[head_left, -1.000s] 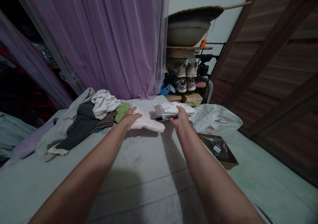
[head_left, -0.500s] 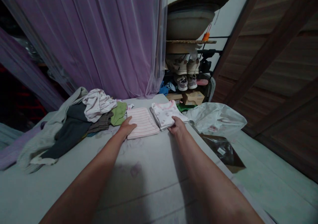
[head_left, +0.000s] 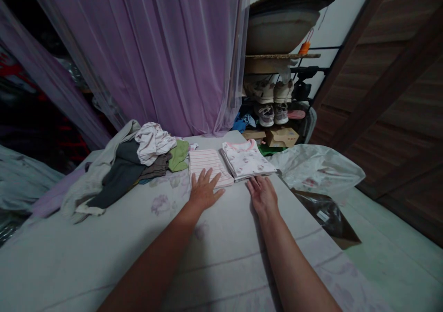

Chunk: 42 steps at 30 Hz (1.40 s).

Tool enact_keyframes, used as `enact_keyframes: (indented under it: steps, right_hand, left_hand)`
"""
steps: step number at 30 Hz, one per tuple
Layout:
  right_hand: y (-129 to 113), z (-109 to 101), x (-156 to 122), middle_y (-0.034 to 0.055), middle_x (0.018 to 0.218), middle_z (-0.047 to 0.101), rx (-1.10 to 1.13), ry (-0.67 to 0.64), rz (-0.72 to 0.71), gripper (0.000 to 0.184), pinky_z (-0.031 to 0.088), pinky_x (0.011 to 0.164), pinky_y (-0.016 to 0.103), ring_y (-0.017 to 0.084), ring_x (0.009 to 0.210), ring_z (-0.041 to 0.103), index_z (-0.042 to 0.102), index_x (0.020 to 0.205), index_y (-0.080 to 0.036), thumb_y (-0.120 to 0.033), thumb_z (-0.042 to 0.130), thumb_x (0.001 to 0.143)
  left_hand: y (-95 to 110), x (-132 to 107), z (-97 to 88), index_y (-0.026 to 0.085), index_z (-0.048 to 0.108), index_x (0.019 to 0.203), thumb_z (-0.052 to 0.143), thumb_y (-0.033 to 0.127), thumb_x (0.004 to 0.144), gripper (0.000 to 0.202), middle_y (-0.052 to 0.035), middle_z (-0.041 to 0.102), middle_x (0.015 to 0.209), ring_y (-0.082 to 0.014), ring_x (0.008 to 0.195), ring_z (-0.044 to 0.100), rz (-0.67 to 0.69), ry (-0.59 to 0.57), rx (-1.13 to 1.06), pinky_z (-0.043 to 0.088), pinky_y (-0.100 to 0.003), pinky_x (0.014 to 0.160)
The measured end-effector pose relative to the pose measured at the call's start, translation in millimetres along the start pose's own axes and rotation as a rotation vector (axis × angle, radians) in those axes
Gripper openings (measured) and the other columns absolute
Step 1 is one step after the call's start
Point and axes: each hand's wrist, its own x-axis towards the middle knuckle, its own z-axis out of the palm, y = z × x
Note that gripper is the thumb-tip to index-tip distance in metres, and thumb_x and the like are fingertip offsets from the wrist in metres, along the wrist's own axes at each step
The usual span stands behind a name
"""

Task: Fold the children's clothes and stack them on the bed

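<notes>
My left hand point(head_left: 203, 191) lies with spread fingers on the near edge of a folded pink striped garment point(head_left: 206, 160). Right beside that garment sits a folded white printed shirt point(head_left: 248, 159) with a pink neckline, on top of a small stack. My right hand point(head_left: 263, 195) is at the front edge of this stack, palm turned up and inward, fingers stretched out and holding nothing. Whether its fingertips touch the cloth I cannot tell. Both folded pieces rest on a pale flowered bedsheet point(head_left: 166, 256).
A loose heap of clothes, with a dark garment point(head_left: 121, 169), a crumpled white printed one point(head_left: 154, 142) and a green one point(head_left: 179, 156), lies left. Purple curtains point(head_left: 180, 58) hang behind. Beyond the bed's right edge are a clear plastic bag point(head_left: 318, 166), a cardboard box point(head_left: 282, 137) and shoes point(head_left: 266, 114).
My left hand has gone from gripping the striped garment's left side to lying flat at its near edge. My right hand has let go of the shirt stack and turned palm up. The view shifted left.
</notes>
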Motion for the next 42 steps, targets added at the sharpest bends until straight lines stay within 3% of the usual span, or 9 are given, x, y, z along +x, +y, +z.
enact_keyframes:
  steps: [6,11,15,20,25,29,33,38,42]
  right_hand:
    - [22,-24,-65,0.0016,0.105,0.068,-0.083,-0.097,-0.002,0.053,0.058,0.079,0.03,0.015,0.093,0.067,0.061,0.103,-0.023,-0.032,0.084,0.056]
    - [24,-29,-88,0.0038,0.106,0.069,-0.105,-0.133,0.038,0.042,0.059,0.074,0.027,0.017,0.093,0.068,0.069,0.091,-0.019,-0.03,0.084,0.053]
    - [24,-32,-90,0.004,0.1,0.071,-0.103,-0.187,0.054,0.037,0.059,0.072,0.028,0.017,0.087,0.069,0.07,0.089,-0.019,-0.031,0.082,0.056]
    - [25,-32,-87,0.0039,0.092,0.073,-0.084,-0.199,0.081,0.037,0.059,0.072,0.03,0.016,0.08,0.069,0.069,0.089,-0.019,-0.031,0.082,0.056]
    - [25,-32,-87,0.0027,0.089,0.074,-0.091,-0.229,0.092,0.037,0.059,0.069,0.03,0.015,0.077,0.069,0.07,0.088,-0.019,-0.032,0.083,0.056]
    - [23,-32,-87,0.0021,0.086,0.074,-0.093,-0.251,0.104,0.038,0.058,0.067,0.028,0.014,0.074,0.068,0.07,0.088,-0.019,-0.031,0.084,0.055]
    - [20,-32,-90,0.0013,0.083,0.074,-0.098,-0.282,0.123,0.039,0.057,0.066,0.026,0.013,0.071,0.068,0.069,0.087,-0.018,-0.031,0.085,0.054]
    - [17,-35,-102,0.0006,0.081,0.073,-0.117,-0.311,0.138,0.038,0.057,0.064,0.026,0.012,0.068,0.068,0.069,0.086,-0.018,-0.03,0.085,0.054]
    - [22,-43,-120,0.0016,0.082,0.073,-0.17,-0.349,0.124,0.042,0.057,0.064,0.026,0.013,0.069,0.067,0.069,0.086,-0.018,-0.035,0.087,0.052]
  left_hand:
    - [3,-17,2.2,0.025,0.056,0.135,0.047,0.035,0.093,0.044,-0.0096,0.048,0.148,-0.0281,0.141,0.034,0.022,0.182,0.052,0.013,-0.05,0.119]
    - [-17,-35,-10.4,0.022,0.053,0.138,0.052,0.034,0.09,0.049,-0.0124,0.033,0.156,-0.03,0.146,0.023,-0.086,0.262,0.109,0.012,-0.052,0.119]
    - [-62,-38,-55.5,0.024,0.049,0.142,0.054,0.032,0.089,0.055,-0.0142,0.027,0.159,-0.0328,0.147,0.018,-0.297,0.353,0.196,0.012,-0.056,0.117]
    - [-112,-22,-126.7,0.029,0.061,0.13,0.056,0.037,0.087,0.044,-0.0116,0.022,0.161,-0.0373,0.147,0.013,-0.466,0.379,0.256,0.012,-0.065,0.112]
    - [-118,-4,-155.3,0.03,0.065,0.124,0.054,0.035,0.089,0.037,-0.0104,0.046,0.149,-0.0348,0.14,0.033,-0.48,0.309,0.146,0.014,-0.064,0.112]
    - [-90,-12,-152.2,0.028,0.069,0.117,0.052,0.03,0.089,0.033,-0.0082,0.062,0.132,-0.0271,0.129,0.049,-0.339,0.417,-0.049,0.025,-0.049,0.114]
    - [-66,-54,-136.1,0.025,0.074,0.1,0.054,0.035,0.087,0.026,-0.0055,0.072,0.114,-0.0235,0.116,0.059,-0.23,0.525,-0.433,0.039,-0.036,0.105]
    - [-60,-134,-101.2,0.02,0.059,0.08,0.062,0.06,0.075,0.041,0.0004,0.065,0.073,-0.0176,0.073,0.064,-0.566,0.792,-1.05,0.051,-0.026,0.068]
    - [-57,-187,-78.0,0.02,0.054,0.088,0.08,0.054,0.056,0.053,0.0055,0.059,0.064,-0.0136,0.058,0.06,-0.72,0.698,-1.359,0.047,-0.023,0.055]
